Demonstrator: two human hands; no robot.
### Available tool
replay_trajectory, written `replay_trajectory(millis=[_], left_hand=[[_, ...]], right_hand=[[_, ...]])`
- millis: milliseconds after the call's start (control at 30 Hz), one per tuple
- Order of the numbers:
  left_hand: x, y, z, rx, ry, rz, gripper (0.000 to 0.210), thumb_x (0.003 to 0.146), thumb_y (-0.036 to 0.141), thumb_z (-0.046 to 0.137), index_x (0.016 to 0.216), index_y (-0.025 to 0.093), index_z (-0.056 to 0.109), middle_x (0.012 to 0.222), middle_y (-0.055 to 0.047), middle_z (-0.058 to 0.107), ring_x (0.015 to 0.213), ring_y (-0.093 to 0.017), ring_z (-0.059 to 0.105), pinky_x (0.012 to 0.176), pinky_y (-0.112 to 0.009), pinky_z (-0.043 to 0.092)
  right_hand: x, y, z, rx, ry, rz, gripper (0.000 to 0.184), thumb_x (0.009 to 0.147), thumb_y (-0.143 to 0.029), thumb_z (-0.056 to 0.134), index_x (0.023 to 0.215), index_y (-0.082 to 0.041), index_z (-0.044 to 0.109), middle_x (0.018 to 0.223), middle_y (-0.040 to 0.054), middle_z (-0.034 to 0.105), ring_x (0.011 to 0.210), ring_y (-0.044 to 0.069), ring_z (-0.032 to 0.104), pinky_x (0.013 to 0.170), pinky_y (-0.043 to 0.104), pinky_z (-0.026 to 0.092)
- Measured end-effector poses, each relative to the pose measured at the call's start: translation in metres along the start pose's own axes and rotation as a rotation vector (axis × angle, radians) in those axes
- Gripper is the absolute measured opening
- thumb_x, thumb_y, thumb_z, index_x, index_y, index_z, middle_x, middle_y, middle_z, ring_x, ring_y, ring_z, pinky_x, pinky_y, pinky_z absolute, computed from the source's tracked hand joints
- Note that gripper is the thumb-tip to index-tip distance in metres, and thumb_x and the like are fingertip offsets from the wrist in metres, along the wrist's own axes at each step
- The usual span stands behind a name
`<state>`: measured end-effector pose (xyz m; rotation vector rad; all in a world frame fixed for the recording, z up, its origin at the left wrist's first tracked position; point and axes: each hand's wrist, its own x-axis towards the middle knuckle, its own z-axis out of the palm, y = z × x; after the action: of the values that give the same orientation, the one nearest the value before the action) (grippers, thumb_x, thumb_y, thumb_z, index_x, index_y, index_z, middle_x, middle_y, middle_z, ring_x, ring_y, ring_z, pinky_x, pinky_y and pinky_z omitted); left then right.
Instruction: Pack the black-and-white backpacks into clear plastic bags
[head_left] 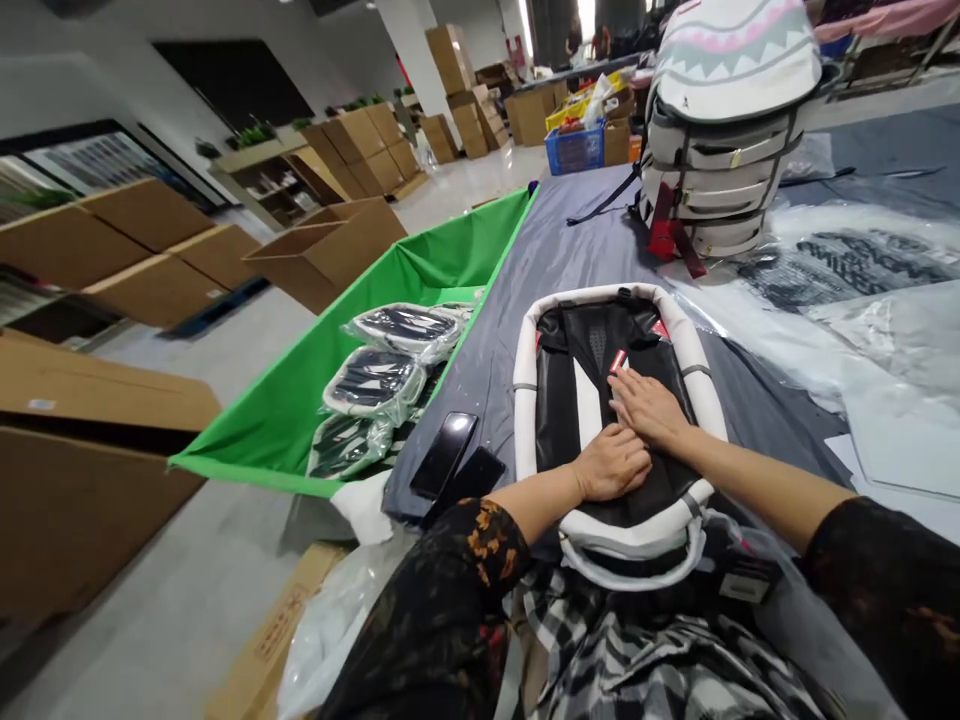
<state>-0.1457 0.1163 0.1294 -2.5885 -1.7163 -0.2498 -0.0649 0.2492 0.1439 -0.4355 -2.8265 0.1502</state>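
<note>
A black backpack (556,400) with a thick white padded rim, white stripes and a small red label lies flat on the table in front of me. My right hand (649,408) rests on its middle with the fingers stretched out flat, just below the label. Close beside it, my left hand (613,462) presses on the backpack with curled fingers; whatever they may hold is hidden. A white loop (637,575) hangs at the backpack's near end, against my checked clothing.
Left of the table, a green fabric bin (262,440) holds several bagged backpacks (375,380). Two dark phones (444,455) lie at the table's left edge. Stacked pale backpacks (724,150) stand at the back, with clear plastic bags (885,300) on the right. Cardboard boxes (90,400) line the floor.
</note>
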Motion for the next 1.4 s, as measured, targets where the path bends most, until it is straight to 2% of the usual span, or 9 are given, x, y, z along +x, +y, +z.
replay_trajectory(millis=[133,300,567,833,900,1000,1100,1233,1400], left_hand=[[-0.002,-0.012,-0.009,-0.005,-0.071,-0.037,0.036,0.101,0.032,0.040,0.116,0.014,0.068,0.111,-0.014,0.067,0.106,-0.027,0.057,0.098,-0.041,0.042],[-0.024,-0.028,-0.018,0.001,-0.067,0.002,0.038,0.097,0.038,0.052,0.133,0.030,0.063,0.144,-0.009,0.054,0.134,-0.032,0.043,0.118,-0.049,0.025],[-0.029,-0.031,-0.007,0.006,0.079,-0.497,0.059,0.094,0.050,0.056,0.150,0.044,0.039,0.167,-0.008,0.019,0.151,-0.049,0.007,0.115,-0.074,0.008],[-0.038,0.015,0.002,-0.091,-0.003,-0.512,0.072,0.092,0.066,0.052,0.155,0.044,0.026,0.168,-0.011,0.011,0.151,-0.050,0.003,0.115,-0.076,0.009],[-0.046,0.035,0.006,-0.139,-0.006,-0.492,0.078,0.087,0.072,0.055,0.155,0.043,0.029,0.168,-0.011,0.009,0.151,-0.051,0.002,0.116,-0.076,0.008],[-0.049,0.042,-0.010,-0.193,-0.071,-0.460,0.086,0.079,0.083,0.053,0.153,0.043,0.035,0.167,-0.011,0.017,0.150,-0.051,0.009,0.115,-0.075,0.013],[-0.031,0.024,-0.048,-0.238,-0.154,-0.498,0.086,0.082,0.083,0.049,0.152,0.035,0.040,0.150,-0.015,0.051,0.138,-0.045,0.043,0.109,-0.066,0.035],[0.012,-0.010,-0.072,-0.053,0.060,-0.719,0.073,0.093,0.070,0.045,0.152,0.027,0.042,0.144,-0.016,0.056,0.134,-0.038,0.049,0.111,-0.059,0.035],[0.035,-0.028,-0.018,-0.008,0.058,-0.818,0.088,0.081,0.083,0.050,0.155,0.040,0.030,0.167,-0.012,0.017,0.150,-0.052,-0.002,0.115,-0.074,0.008]], right_hand=[[-0.006,-0.009,-0.041,0.082,-0.002,-0.220,0.036,0.100,-0.027,0.036,0.120,-0.016,0.064,0.111,0.0135,0.071,0.102,0.024,0.064,0.092,0.038,0.046],[-0.043,-0.045,-0.052,0.224,-0.385,-0.850,0.018,0.089,-0.034,0.053,0.085,-0.020,0.065,0.075,0.0042,0.067,0.066,0.018,0.056,0.066,0.033,0.041],[-0.033,-0.036,0.020,0.269,-0.142,-0.931,0.011,0.079,-0.023,0.046,0.072,-0.022,0.054,0.062,0.0009,0.060,0.056,0.016,0.048,0.056,0.031,0.035],[-0.079,-0.046,0.005,0.120,0.099,-0.918,0.017,0.087,-0.032,0.051,0.075,-0.022,0.058,0.065,0.0003,0.059,0.055,0.015,0.047,0.057,0.032,0.039],[-0.078,-0.038,-0.008,0.074,0.147,-0.794,0.019,0.091,-0.034,0.051,0.083,-0.021,0.063,0.072,0.0020,0.063,0.062,0.016,0.053,0.060,0.031,0.042],[-0.050,-0.008,-0.028,0.000,0.127,-0.214,0.026,0.095,-0.022,0.047,0.112,-0.019,0.066,0.105,0.0111,0.070,0.097,0.021,0.065,0.085,0.036,0.050],[-0.019,0.023,-0.033,-0.009,0.049,0.176,0.040,0.094,-0.013,0.044,0.131,-0.016,0.060,0.134,0.0175,0.062,0.123,0.026,0.059,0.102,0.045,0.047],[0.004,0.050,-0.020,0.040,-0.058,0.205,0.029,0.092,-0.013,0.057,0.119,-0.014,0.067,0.122,0.0154,0.069,0.109,0.025,0.068,0.092,0.042,0.055],[0.027,0.108,-0.031,0.155,-0.040,0.271,0.022,0.096,-0.033,0.064,0.109,-0.017,0.069,0.099,0.0034,0.073,0.089,0.016,0.070,0.083,0.035,0.057]])
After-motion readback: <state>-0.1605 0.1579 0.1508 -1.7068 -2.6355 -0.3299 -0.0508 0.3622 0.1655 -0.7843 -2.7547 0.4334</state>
